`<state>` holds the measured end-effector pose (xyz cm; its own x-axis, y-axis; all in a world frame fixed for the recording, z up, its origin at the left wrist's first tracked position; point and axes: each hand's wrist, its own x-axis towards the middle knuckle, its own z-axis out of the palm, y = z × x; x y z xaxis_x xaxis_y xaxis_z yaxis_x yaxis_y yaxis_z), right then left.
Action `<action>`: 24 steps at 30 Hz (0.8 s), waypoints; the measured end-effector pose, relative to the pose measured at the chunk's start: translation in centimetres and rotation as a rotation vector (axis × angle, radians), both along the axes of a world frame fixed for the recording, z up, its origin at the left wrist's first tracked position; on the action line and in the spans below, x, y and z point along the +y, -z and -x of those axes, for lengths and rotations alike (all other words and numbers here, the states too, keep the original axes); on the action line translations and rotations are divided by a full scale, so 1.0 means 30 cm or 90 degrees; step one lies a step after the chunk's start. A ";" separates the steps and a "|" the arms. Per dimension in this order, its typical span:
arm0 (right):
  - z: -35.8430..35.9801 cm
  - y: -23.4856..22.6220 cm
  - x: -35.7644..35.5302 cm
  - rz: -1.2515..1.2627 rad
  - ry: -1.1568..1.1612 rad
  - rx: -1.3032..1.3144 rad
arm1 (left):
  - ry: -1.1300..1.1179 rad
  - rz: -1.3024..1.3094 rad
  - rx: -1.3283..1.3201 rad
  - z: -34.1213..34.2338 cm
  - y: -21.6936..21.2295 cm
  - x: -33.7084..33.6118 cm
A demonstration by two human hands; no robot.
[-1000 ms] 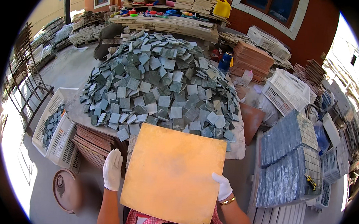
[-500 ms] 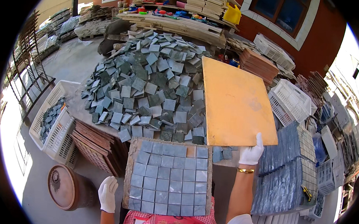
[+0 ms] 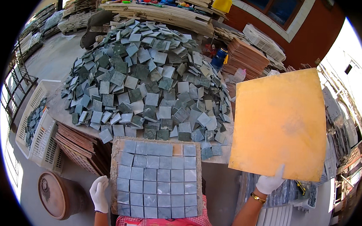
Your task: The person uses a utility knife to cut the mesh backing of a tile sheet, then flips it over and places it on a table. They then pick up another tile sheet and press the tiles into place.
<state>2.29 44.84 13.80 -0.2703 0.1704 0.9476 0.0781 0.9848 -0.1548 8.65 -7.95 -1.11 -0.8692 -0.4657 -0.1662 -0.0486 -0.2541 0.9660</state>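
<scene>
My right hand (image 3: 269,182), in a white glove, grips the lower edge of a square orange-yellow board (image 3: 279,125) held up at the right, its thumb on the near face and its other fingers hidden behind. In front of me a square tray (image 3: 116,150) with a rough rim carries rows of grey-blue stone tiles (image 3: 157,175). One slot in its far row shows the bare orange base. To the left of this tray, apart from it, my gloved left hand (image 3: 99,193) is raised with loosely bent fingers and holds nothing.
A large heap of loose tiles (image 3: 146,75) covers the table (image 3: 64,108) beyond the tray. At left stand a white crate (image 3: 46,143), stacked brown boards (image 3: 80,147) and a lidded brown drum (image 3: 56,194). Wrapped tile stacks (image 3: 246,192) stand under the board at right.
My right hand has carried the orange-yellow board further right and lower, over the wrapped stacks. The view has shifted rightward. My left hand stays beside the tray.
</scene>
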 end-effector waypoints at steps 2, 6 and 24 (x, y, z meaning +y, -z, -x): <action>0.004 0.016 -0.040 -0.090 0.033 -0.042 | 0.057 0.016 0.014 0.043 -0.052 0.044; 0.025 0.039 -0.228 0.364 -0.362 -0.027 | 0.280 -0.151 0.036 0.152 -0.294 0.271; 0.013 -0.150 -0.515 0.002 -0.833 -0.695 | 0.370 -0.413 0.036 0.166 -0.329 0.490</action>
<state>1.90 29.40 18.30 -0.6967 -0.6758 0.2405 -0.6600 0.4726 -0.5840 3.67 6.77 8.76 -0.9546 0.2264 -0.1936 -0.2978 -0.7049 0.6438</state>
